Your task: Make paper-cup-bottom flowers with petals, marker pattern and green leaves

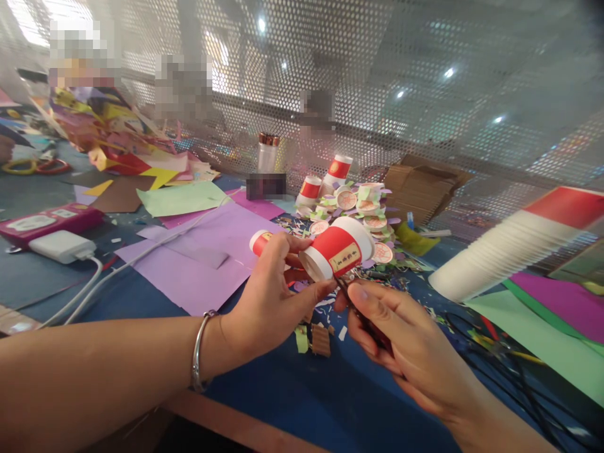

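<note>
A red and white paper cup (336,250) lies tilted in my left hand (268,292), whose fingers and thumb close round its narrower end. My right hand (401,340) grips a thin dark tool, perhaps scissors (343,290), with its tip against the cup's lower edge. The tool's handle is mostly hidden by my fingers. Just behind my left hand lies another small red and white cup (259,243). Beyond the held cup is a heap of white discs with green and purple paper pieces (372,204).
A long stack of nested cups (504,248) leans at the right. Purple paper (189,264), a white cable and a pink power strip (51,221) lie left. Black cables (514,384) are at the lower right. A cardboard box (425,185) and mesh stand behind.
</note>
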The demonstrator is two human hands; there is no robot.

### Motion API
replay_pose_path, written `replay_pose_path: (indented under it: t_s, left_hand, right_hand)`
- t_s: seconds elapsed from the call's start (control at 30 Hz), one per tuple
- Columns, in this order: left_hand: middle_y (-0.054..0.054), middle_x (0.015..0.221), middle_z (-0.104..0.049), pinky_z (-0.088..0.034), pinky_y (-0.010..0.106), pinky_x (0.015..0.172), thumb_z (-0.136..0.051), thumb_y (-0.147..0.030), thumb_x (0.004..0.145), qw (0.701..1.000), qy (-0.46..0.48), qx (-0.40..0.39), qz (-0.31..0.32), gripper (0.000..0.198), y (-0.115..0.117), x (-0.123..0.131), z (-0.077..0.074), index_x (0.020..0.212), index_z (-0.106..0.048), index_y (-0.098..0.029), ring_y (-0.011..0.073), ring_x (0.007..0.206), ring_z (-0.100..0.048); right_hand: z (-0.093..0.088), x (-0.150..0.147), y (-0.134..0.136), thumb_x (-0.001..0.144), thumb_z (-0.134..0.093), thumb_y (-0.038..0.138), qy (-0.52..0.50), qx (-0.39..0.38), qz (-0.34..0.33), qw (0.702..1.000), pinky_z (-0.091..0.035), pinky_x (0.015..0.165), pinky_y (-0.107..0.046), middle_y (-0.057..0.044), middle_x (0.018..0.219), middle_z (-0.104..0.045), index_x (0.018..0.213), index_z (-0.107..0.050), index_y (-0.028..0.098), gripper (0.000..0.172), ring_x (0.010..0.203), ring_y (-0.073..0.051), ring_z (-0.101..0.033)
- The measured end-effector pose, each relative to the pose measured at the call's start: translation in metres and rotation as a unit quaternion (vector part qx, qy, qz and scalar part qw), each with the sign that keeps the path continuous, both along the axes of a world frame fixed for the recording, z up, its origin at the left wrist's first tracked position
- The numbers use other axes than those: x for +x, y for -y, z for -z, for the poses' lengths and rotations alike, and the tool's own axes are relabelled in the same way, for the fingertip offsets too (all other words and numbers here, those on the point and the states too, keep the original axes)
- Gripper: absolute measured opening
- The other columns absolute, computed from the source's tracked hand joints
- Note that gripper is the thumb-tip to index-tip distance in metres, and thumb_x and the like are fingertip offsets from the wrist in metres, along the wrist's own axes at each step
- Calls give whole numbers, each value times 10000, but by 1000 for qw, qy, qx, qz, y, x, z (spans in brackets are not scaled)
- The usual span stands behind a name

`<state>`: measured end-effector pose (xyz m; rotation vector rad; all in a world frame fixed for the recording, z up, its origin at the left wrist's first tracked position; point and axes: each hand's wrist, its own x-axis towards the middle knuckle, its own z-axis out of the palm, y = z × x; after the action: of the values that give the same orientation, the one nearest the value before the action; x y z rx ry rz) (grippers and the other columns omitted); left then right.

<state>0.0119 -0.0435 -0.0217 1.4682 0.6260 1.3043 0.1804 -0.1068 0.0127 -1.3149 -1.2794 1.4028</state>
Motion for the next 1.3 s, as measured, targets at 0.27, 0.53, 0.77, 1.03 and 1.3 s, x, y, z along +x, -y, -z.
replay_pose_path:
  t_s: [0.27, 0.53, 0.77, 1.03, 1.3]
  left_hand:
    - [68, 1126, -543, -590, 388, 854, -782, -245, 824, 993, -51, 96, -49, 396, -3, -5, 7, 1094, -495, -205, 202, 977, -632]
    - [63, 1108, -613, -583, 374, 852, -832, -237, 769, 997, -47, 47, -27, 459, -2, 0, 5, 1093, -508, -203, 195, 967, -646]
    - [56, 1058, -631, -578, 401, 860, -867, -240, 724, 999, -7, -50, 12, 510, -7, 2, 2, 1043, -470, -204, 218, 992, -668]
    - [47, 973, -668, -560, 264, 638, -780, -330, 846, 992, 26, -91, 88, 379, -4, -2, -1, 1048, -487, -200, 177, 865, -691]
    - [28, 972, -634, -551, 242, 664, -767, -289, 866, 997, 16, -36, 64, 293, -1, -3, -3, 982, -514, -198, 142, 862, -647]
  right_hand:
    - [2, -1, 0, 881, -670, 664, -2, -5, 9, 1000, -134, 350, -124, 64, 530, -438, 763, -505, 190, 516, 431, -35, -252]
    - [6, -3, -5, 890, -659, 665, -17, 20, 29, 999, -160, 347, -143, 49, 522, -466, 770, -588, 165, 519, 401, -29, -277]
    - [8, -1, -7, 932, -609, 658, -6, 29, 9, 1000, -241, 367, -147, 24, 580, -546, 806, -592, 166, 508, 407, -34, -371]
    - [7, -1, -4, 890, -677, 646, -33, 14, 34, 999, -134, 328, -131, 59, 512, -450, 779, -585, 177, 491, 398, -29, -243]
    - [7, -5, -5, 896, -669, 639, -30, 18, 43, 998, -111, 317, -157, 65, 497, -406, 752, -577, 179, 492, 383, -33, -215]
